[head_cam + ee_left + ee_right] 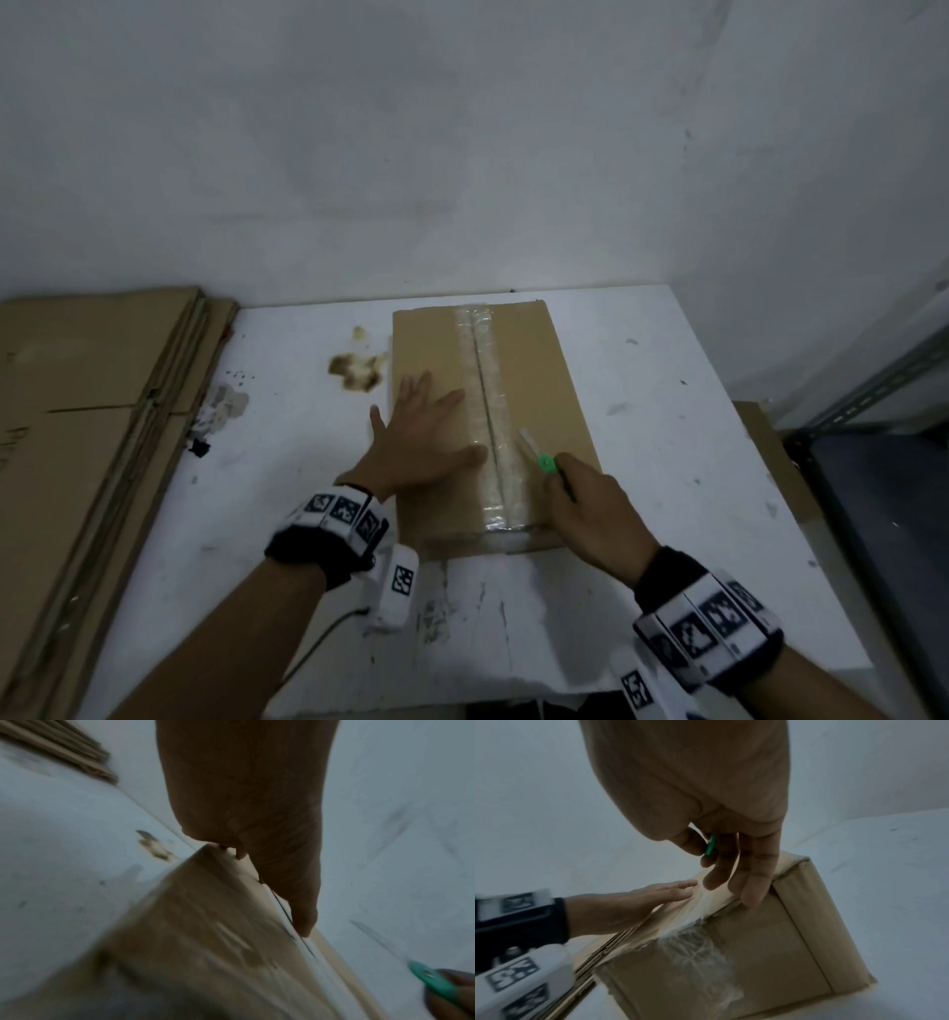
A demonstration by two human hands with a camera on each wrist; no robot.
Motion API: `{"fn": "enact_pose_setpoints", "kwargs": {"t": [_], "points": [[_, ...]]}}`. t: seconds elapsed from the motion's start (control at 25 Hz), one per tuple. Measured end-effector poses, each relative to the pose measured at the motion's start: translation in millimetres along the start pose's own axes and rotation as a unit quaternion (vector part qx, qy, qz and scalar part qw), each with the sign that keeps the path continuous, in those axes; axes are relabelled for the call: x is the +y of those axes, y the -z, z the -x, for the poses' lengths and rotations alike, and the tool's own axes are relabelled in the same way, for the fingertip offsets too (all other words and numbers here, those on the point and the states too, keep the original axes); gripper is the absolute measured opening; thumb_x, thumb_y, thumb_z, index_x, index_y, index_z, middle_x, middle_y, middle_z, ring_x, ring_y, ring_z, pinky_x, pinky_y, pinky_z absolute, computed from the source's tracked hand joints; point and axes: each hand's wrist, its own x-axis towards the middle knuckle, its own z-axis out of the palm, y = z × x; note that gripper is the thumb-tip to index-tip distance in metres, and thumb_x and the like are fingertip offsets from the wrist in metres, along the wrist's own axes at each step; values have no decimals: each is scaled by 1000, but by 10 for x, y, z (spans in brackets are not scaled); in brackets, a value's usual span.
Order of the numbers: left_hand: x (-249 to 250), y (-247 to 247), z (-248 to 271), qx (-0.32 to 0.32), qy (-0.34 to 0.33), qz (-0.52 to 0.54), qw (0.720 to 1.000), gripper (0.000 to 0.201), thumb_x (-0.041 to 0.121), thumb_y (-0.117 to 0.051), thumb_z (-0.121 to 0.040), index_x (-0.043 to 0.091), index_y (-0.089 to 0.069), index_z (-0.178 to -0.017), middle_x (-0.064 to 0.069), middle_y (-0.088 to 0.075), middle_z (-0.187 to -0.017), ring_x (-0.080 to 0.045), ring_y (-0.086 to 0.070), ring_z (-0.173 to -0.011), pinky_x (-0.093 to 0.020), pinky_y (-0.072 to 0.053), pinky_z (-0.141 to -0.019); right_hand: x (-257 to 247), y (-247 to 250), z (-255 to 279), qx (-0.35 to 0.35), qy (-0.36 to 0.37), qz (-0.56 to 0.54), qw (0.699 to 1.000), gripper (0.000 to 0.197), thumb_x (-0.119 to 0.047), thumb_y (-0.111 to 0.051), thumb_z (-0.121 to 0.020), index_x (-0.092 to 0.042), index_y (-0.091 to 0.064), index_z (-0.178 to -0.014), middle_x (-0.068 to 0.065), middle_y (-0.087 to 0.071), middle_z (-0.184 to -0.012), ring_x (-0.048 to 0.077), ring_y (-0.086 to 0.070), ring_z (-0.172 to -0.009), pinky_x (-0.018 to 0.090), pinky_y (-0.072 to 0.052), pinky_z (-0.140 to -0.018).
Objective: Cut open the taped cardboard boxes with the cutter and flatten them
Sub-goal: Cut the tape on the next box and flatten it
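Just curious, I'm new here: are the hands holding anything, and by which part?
The right hand grips the green cutter by its handle end. The left hand holds nothing, pressing flat on the box.

A white, stained table (pixel 642 411) carries a taped cardboard box (pixel 544 370), lying lengthwise near its middle. Brown stains (pixel 357 367) mark the surface just left of the box, and a small black scrap (pixel 199 448) sits farther left.

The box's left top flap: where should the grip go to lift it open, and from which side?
Take the left flap by its inner edge along the seam, from the right. The tape shows a dark slit along the seam; the outer edge is the fold. The left hand lies flat there.
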Motion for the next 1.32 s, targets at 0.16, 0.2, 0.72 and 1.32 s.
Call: {"fn": "enact_pose_setpoints", "kwargs": {"t": [0.16, 0.2, 0.72, 1.32], "points": [[117, -211, 143, 20, 35, 0, 999, 113, 94, -47, -65, 44, -3, -156, 4, 26, -163, -21, 29, -148, -69, 6, -116, -61, -76, -308, 52, 9, 28, 998, 25, -26, -41, -102, -20, -35, -79, 4, -51, -76, 30, -52, -76, 40, -37, -63], [142, -253, 145, 29, 46, 5, 999, 115, 96, -46, -63, 44, -3, -156, 5, 26, -163, -20, 29, -148, -69, 5, -115, -78, -98, -374, 65, 14, 66, 996, 21, -30, -44, -101, -17, -40, -84, 7, -54, -87, 33, -52, -88, 41, -40, -70], [134, -415, 122, 114, 44, -2, 992, 105, 92, -42, -66, 44, -9, -154, 6, 19, -165, -19, 21, -151, -66, -11, -117, 103, -302, -746, 89, -2, 200, 976, 68, -57, -63, -86, -9, -46, -132, 6, -24, -149, 25, -20, -142, 45, -19, -110], [158, -294, 218, 62, -73, -80, 992, 79, 86, -22, -83, 49, -14, -152, 3, 8, -167, -26, 16, -152, -71, 10, -112, 322, -215, -58, 155, -28, 37, 987, 49, -39, -69, -87, -4, -49, -116, 18, -37, -140, 36, -32, -133, 48, -37, -104]]}}
